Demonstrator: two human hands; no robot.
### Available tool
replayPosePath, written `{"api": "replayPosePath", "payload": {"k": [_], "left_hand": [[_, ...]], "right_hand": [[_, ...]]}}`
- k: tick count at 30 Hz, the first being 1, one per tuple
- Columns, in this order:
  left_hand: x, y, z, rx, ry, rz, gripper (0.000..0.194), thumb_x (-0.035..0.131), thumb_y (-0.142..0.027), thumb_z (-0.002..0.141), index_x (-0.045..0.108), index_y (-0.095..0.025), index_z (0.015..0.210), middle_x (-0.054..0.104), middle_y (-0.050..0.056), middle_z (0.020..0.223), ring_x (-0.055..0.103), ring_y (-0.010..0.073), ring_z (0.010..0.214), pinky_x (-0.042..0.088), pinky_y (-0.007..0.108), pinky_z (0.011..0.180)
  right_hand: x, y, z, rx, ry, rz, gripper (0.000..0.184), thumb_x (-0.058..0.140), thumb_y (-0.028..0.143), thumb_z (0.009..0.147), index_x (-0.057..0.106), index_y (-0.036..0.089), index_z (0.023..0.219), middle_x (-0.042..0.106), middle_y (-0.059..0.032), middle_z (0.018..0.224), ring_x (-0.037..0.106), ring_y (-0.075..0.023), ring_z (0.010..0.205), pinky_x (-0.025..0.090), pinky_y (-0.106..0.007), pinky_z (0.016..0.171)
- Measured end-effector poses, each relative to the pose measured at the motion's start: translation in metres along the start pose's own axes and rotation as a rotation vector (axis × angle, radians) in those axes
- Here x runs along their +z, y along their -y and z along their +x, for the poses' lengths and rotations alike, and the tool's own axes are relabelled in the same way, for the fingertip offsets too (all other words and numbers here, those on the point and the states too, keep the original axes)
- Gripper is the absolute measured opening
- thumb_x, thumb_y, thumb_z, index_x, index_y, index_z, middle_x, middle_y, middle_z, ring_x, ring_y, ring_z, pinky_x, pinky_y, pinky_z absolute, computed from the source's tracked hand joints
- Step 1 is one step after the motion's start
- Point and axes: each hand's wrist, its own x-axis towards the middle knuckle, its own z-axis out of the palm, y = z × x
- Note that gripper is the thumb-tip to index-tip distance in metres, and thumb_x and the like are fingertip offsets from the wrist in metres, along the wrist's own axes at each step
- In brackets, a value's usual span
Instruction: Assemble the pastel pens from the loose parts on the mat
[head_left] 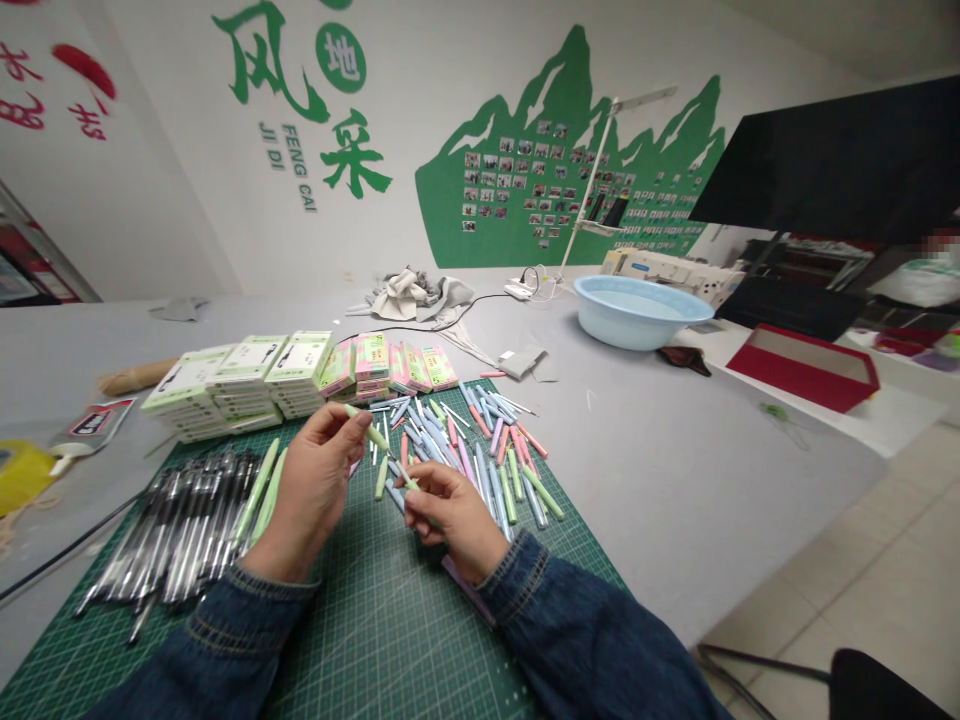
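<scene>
My left hand (315, 490) pinches a light green pen barrel (377, 438) between thumb and fingers, its end pointing down and right. In a pinch of my right hand (454, 515) is a slim pale pen piece (403, 472) with some green on it. The two pieces meet or nearly meet; I cannot tell whether they are joined. Beyond and beside my right hand lies a loose pile of blue, pink, purple and green pen parts (480, 450). Clear pens with black parts (180, 530) lie in rows left of my left hand, with light green pens (259, 485) at their right edge.
Under the pens is a green cutting mat (390, 630). Behind it stand stacked white-and-green boxes (247, 375) and small pink-green boxes (375, 360). A glue tube (94, 425) lies left. Farther back are crumpled cloth (412, 295), a blue basin (637, 320) and a sewing machine (667, 268).
</scene>
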Motion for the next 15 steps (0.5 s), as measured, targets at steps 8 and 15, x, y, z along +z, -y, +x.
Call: {"api": "replayPosePath", "payload": {"k": [8, 15], "left_hand": [[-0.028, 0.001, 0.021, -0.071, 0.033, 0.476, 0.03, 0.067, -0.047, 0.07, 0.056, -0.019, 0.063, 0.049, -0.005, 0.052, 0.042, 0.0109, 0.047, 0.031, 0.023, 0.048], [-0.053, 0.045, 0.028, -0.058, 0.363, 1.667, 0.033, 0.056, -0.048, 0.071, 0.054, -0.021, 0.052, 0.062, 0.008, 0.058, 0.057, 0.0251, 0.063, 0.032, 0.029, 0.056]], "right_hand": [[0.0, 0.004, 0.0, -0.004, 0.005, 0.018, 0.024, 0.071, 0.03, 0.073, 0.065, 0.018, 0.092, 0.055, 0.0042, 0.058, 0.04, -0.0049, 0.043, 0.022, -0.014, 0.037], [0.004, 0.008, -0.003, -0.019, -0.001, 0.08, 0.026, 0.073, 0.03, 0.071, 0.065, 0.018, 0.093, 0.055, 0.0049, 0.057, 0.04, -0.005, 0.042, 0.023, -0.014, 0.036]]}}
